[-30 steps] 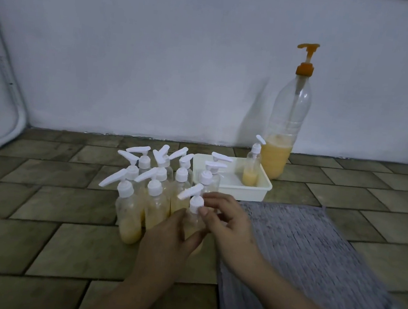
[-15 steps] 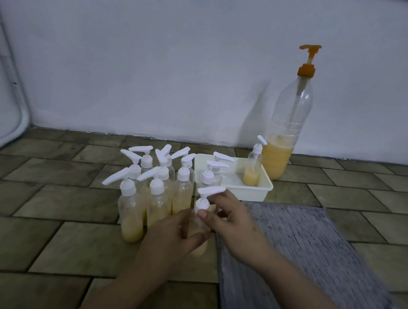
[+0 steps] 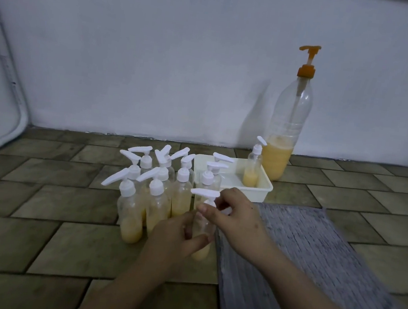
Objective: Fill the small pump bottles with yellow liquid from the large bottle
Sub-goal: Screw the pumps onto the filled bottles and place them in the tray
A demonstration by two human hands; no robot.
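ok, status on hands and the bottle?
Left hand grips small bottle body. Right hand pinches its white pump cap. Bottle part full, upright on floor. Nothing in the way.

A tiled floor [image 3: 35, 242] carries a cluster of small pump bottles [image 3: 157, 194], a white tray [image 3: 260, 188], the large bottle [image 3: 283, 138] by the wall, and a grey mat [image 3: 313, 255].

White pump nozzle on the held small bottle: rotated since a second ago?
Yes. The white pump nozzle pointed left toward the cluster of small bottles; now it lies level, swung rightward toward the white plastic tray.
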